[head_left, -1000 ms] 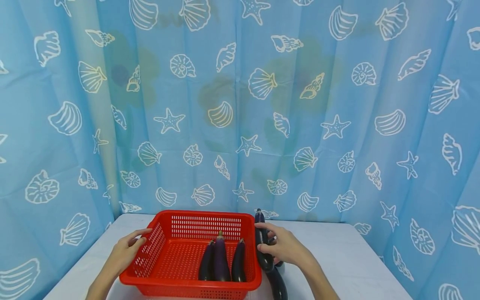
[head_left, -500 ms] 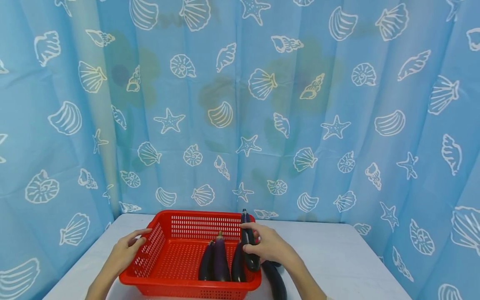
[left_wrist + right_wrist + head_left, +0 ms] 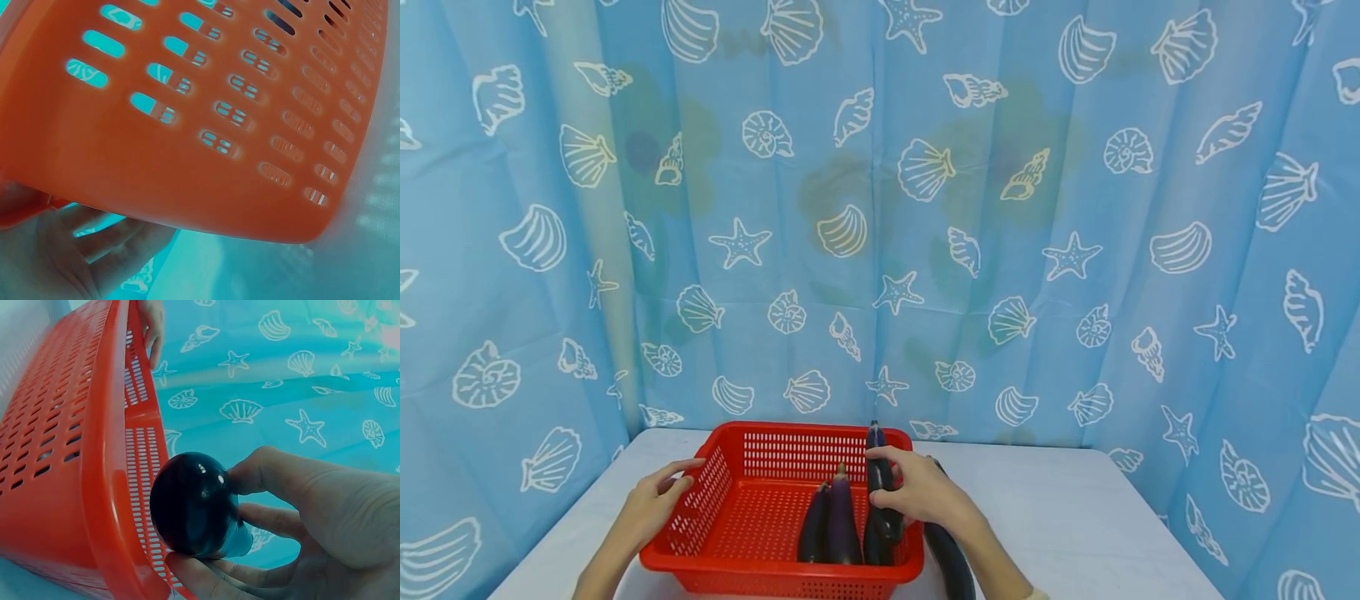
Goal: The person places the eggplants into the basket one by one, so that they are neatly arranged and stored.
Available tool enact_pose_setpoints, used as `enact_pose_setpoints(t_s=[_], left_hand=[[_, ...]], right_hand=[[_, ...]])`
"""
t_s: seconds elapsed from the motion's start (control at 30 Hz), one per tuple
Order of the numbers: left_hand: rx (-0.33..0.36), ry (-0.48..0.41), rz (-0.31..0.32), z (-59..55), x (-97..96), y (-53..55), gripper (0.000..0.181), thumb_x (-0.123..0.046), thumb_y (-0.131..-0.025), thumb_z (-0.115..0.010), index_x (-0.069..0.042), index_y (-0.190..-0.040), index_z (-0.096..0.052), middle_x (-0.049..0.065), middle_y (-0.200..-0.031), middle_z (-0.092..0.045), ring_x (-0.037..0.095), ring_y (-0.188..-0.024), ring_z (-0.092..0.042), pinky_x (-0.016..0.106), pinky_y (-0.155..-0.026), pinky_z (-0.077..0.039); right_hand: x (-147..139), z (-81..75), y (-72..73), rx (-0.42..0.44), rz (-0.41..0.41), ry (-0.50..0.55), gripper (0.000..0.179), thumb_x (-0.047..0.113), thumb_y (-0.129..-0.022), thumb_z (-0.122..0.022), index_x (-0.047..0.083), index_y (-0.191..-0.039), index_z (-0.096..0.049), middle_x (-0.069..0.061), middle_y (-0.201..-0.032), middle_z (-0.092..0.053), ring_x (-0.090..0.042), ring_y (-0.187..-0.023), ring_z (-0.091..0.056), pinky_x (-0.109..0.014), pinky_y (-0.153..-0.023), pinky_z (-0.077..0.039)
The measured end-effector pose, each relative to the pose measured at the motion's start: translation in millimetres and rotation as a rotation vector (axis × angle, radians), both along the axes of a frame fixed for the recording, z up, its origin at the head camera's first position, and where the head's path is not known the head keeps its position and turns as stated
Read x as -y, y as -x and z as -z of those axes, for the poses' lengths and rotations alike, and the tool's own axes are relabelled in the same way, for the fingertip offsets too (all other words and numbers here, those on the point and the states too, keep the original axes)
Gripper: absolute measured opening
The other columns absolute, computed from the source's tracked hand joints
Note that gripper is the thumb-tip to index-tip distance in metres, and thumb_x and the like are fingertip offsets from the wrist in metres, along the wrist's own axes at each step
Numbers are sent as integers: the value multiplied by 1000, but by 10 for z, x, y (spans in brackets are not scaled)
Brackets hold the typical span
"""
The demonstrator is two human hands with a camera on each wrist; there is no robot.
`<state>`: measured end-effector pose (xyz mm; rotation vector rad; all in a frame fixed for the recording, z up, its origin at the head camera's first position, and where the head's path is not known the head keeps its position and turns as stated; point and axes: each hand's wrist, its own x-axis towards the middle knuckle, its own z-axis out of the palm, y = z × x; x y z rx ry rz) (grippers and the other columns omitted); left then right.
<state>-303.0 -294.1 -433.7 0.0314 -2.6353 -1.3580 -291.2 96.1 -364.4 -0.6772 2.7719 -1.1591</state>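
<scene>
In the head view a red plastic basket stands on the table. My left hand holds its left rim, and in the left wrist view the fingers show beside the basket wall. My right hand grips a dark, glossy eggplant between thumb and fingers, over the basket's right side, stem pointing away. In the right wrist view the rounded end of this eggplant faces the camera. Below and left of it in the basket lie a purple eggplant and a darker eggplant; a third is partly covered.
Outside the basket, another dark eggplant lies on the white tabletop by its right wall, partly hidden by my right forearm. A blue curtain with white shell prints hangs behind the table.
My right hand has carried the eggplant leftward, from outside the right rim to over the basket's right side. My left hand has stayed on the left rim.
</scene>
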Motion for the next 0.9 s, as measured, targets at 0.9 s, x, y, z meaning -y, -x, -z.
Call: enact_pose_setpoints(t_s=[0.9], left_hand=[[6, -15, 0, 4, -1, 11, 41, -17, -100, -49, -8, -141, -52, 31, -134, -55, 26, -94, -68, 41, -73, -62]], right_hand=[[350, 274, -73, -23, 64, -98, 59, 19, -76, -80, 23, -131, -61, -8, -128, -65, -24, -96, -63, -44, -73, -62]])
